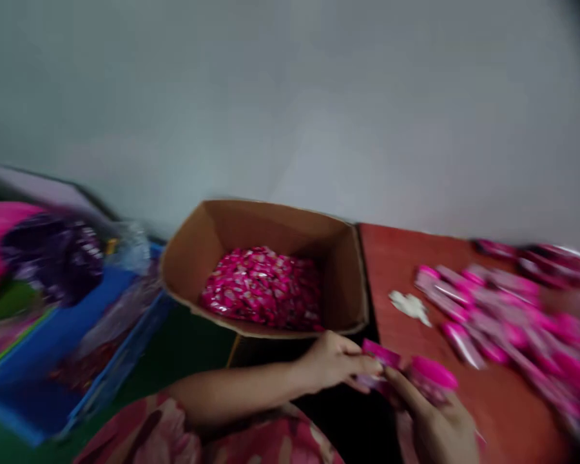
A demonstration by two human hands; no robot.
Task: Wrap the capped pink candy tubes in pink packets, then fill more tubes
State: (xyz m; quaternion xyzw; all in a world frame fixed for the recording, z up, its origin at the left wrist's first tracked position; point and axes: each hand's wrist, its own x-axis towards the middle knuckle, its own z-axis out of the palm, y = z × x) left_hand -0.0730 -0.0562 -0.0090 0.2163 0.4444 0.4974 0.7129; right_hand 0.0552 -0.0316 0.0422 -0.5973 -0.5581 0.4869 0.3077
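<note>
The left hand (328, 364) and right hand (439, 419) meet at the near edge of a red work surface (391, 258). The left hand's fingers close on a small pink packet (381, 351), which lies between the two hands; the right thumb reaches to it. The right hand also holds a pink-topped item (434, 374), its lower part hidden by the fingers. Just beyond the hands, to the left, stands an open cardboard box (188, 264) containing a heap of glossy pink packets (263, 287). Right of the box, the red surface carries a crumpled white piece (410, 307) and, farther right, a blurred pile of pink items (507, 316). At far left, a blue crate (104, 283) holds clear plastic (111, 328) and reddish contents, near a dark purple bag (53, 254); the floor (198, 354) is green. A plain grey wall (290, 116) closes the far side.
</note>
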